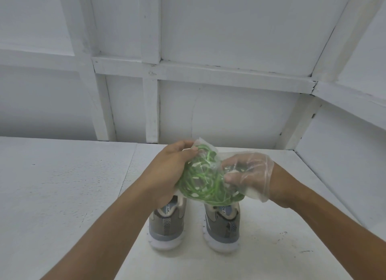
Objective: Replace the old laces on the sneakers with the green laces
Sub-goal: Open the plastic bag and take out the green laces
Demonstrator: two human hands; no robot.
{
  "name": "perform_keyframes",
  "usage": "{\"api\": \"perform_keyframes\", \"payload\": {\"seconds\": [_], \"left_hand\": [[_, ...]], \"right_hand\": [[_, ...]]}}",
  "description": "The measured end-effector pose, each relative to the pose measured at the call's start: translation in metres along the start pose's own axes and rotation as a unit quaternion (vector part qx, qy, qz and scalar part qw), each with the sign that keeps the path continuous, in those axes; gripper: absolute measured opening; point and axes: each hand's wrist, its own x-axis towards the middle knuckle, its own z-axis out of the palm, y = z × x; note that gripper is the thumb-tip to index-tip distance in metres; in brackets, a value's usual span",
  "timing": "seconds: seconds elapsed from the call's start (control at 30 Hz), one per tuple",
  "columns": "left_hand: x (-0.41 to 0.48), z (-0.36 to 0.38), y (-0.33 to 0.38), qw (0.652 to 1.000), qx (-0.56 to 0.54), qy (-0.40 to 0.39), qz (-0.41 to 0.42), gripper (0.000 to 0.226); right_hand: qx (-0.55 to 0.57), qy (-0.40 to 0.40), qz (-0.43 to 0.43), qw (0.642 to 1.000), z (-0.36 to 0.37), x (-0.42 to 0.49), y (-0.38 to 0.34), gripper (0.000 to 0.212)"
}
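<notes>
Two grey sneakers stand side by side on the white table, heels toward me: the left sneaker [167, 225] and the right sneaker [222, 225]. Their fronts and laces are hidden behind my hands. Above them I hold a clear plastic bag [205, 175] stuffed with coiled green laces [200, 181]. My left hand [167, 171], bare, grips the bag's left side and top. My right hand [248, 175], in a thin clear plastic glove, pinches the bag's right side with fingers and thumb.
The white table [62, 196] runs wide to the left and ends at a white panelled wall [208, 104] close behind the hands. A side wall [344, 154] closes in on the right.
</notes>
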Motion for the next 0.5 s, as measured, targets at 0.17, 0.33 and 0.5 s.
{"api": "perform_keyframes", "payload": {"seconds": [0.17, 0.33, 0.5], "left_hand": [[-0.0016, -0.0001, -0.0010, 1.000, -0.022, 0.006, -0.009, 0.019], [-0.0028, 0.0033, -0.0009, 0.998, -0.054, -0.007, -0.019, 0.020], [-0.0014, 0.0034, -0.0042, 0.998, -0.061, 0.002, -0.026, 0.020]], "right_hand": [[0.012, 0.032, 0.006, 0.999, 0.0007, -0.0051, -0.0056, 0.036], [0.056, 0.032, 0.047, 0.997, 0.0065, 0.0001, -0.0035, 0.019], [0.048, -0.021, 0.041, 0.998, 0.0037, -0.0049, -0.0069, 0.030]]}}
